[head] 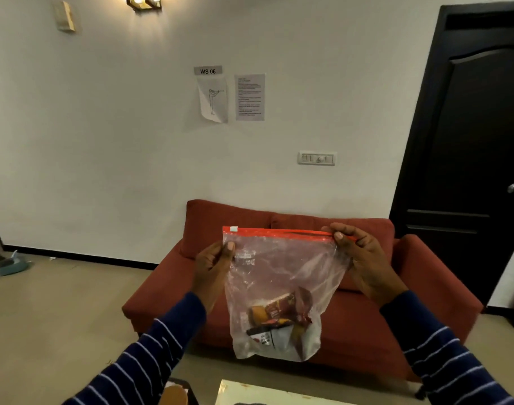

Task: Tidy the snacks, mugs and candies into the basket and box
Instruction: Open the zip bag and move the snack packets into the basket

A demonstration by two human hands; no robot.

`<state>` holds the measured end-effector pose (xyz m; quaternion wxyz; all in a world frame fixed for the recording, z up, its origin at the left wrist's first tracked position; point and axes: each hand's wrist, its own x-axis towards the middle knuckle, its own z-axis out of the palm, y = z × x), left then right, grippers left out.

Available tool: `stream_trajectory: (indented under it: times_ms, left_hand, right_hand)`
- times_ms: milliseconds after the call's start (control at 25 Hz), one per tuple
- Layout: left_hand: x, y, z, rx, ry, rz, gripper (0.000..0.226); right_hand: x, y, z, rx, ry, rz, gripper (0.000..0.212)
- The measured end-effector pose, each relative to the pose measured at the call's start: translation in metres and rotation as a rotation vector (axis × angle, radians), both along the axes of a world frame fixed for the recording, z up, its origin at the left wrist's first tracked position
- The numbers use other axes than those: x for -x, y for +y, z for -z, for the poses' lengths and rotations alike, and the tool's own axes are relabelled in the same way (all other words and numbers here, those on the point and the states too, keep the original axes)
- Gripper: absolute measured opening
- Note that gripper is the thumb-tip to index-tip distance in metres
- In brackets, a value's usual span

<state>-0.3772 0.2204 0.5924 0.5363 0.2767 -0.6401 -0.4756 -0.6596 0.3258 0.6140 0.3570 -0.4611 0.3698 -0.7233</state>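
Note:
I hold a clear plastic zip bag [279, 276] with a red seal strip up in front of me, over the sofa. Several snack packets [279, 320], brown, orange and black-and-white, lie bunched at its bottom. My left hand [213, 271] pinches the bag's upper left edge just below the strip. My right hand [364, 261] pinches the red strip at the top right corner. The basket, the box, mugs and candies are out of sight.
A red two-seat sofa [367, 340] stands against the white wall ahead. A dark door [466, 147] is on the right. A pale table corner [250, 393] and a dark object with a wooden part [177, 393] show at the bottom edge. Small items [10, 263] lie on the floor at far left.

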Motion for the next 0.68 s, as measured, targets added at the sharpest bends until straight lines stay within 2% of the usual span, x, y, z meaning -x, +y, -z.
stream_trajectory:
  times_ms: [160,240,280,320,400,480,680]
  left_hand:
    - [0.004,-0.004,-0.035,0.148,0.02,0.037,0.017]
    - [0.009,-0.006,-0.045,0.158,0.019,0.046,0.014]
    - [0.011,-0.005,-0.049,0.16,0.028,0.038,0.014]
    - [0.014,-0.005,-0.052,0.163,0.039,0.027,0.013]
    - [0.019,-0.003,-0.055,0.177,0.042,0.01,0.013]
    - [0.024,-0.002,-0.053,0.206,0.016,-0.008,0.015]
    - [0.03,0.002,-0.051,0.257,-0.027,-0.041,0.012]
  right_hand:
    - [0.013,-0.003,-0.007,-0.014,-0.04,-0.01,0.022]
    - [0.015,-0.003,-0.012,-0.038,-0.059,0.008,0.021]
    - [0.013,-0.004,-0.016,-0.075,-0.004,0.064,0.02]
    - [0.011,-0.005,-0.022,-0.132,0.133,0.176,0.018]
    - [-0.001,-0.011,-0.035,-0.235,0.539,0.46,0.016]
    - [-0.026,-0.018,-0.052,-0.192,0.79,0.585,0.024]
    - [-0.094,-0.036,-0.081,-0.028,0.925,0.341,0.026]
